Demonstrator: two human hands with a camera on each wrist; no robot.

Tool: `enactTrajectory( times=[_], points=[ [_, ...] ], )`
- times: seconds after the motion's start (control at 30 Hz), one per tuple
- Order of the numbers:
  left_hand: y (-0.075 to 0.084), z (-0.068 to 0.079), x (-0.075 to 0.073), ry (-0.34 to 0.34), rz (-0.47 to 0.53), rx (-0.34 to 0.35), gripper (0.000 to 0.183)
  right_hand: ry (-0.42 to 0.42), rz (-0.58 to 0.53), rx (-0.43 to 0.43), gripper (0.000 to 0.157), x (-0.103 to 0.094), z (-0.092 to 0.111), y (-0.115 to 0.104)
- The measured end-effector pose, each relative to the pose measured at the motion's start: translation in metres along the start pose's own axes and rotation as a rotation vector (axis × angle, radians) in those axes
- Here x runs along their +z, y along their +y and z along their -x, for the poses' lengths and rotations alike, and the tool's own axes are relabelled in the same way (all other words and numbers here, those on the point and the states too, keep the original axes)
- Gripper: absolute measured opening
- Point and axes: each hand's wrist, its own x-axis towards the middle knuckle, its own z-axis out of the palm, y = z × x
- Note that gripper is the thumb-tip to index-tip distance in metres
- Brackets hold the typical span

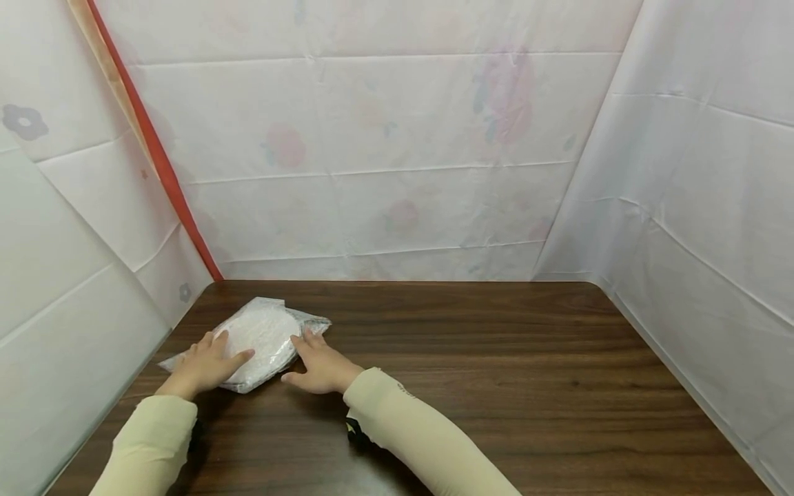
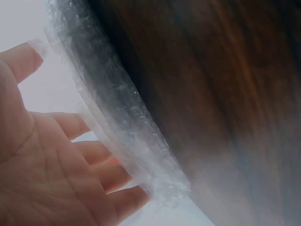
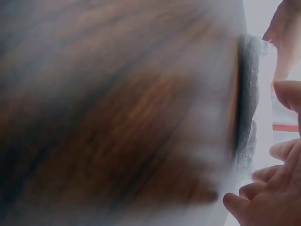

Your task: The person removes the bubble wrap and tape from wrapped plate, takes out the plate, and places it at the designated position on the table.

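Observation:
A round, flat white thing wrapped in clear bubble wrap (image 1: 263, 337) lies at the left of the brown table, with loose corners of wrap sticking out on either side. My left hand (image 1: 203, 363) rests on its left edge, fingers spread and thumb pointing across it. In the left wrist view, the fingertips (image 2: 131, 200) are right at the edge of the bubble wrap (image 2: 117, 110). On the opposite side, my right hand (image 1: 319, 365) has its fingers extended at the wrap's right edge. In the right wrist view, those relaxed fingers sit close beside the wrapped edge (image 3: 249, 99).
Dark wood-grain table (image 1: 496, 365) spreads out to the right of the hands. White flowered cloth (image 1: 384, 151) hangs behind and at both sides. A red strip (image 1: 155, 148) runs down the back left corner to the table's edge.

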Motion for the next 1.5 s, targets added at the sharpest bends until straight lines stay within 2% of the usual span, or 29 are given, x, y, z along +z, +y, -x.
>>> enactTrajectory(
  times=[0.27, 0.9, 1.2, 1.5],
  points=[
    [0.002, -0.002, 0.004, -0.007, 0.053, 0.036, 0.094, -0.013, 0.038, 0.001, 0.076, 0.002, -0.001, 0.005],
    [0.018, 0.000, 0.009, -0.043, 0.064, 0.035, 0.098, -0.064, 0.103, -0.001, 0.073, -0.010, 0.011, 0.015],
    [0.033, 0.003, 0.017, -0.037, 0.065, 0.054, 0.098, -0.073, 0.218, 0.046, 0.077, -0.013, 0.027, 0.019],
    [0.050, 0.002, 0.023, -0.039, 0.084, 0.080, 0.099, -0.069, 0.224, 0.048, 0.078, -0.015, 0.038, 0.033]
  ],
)
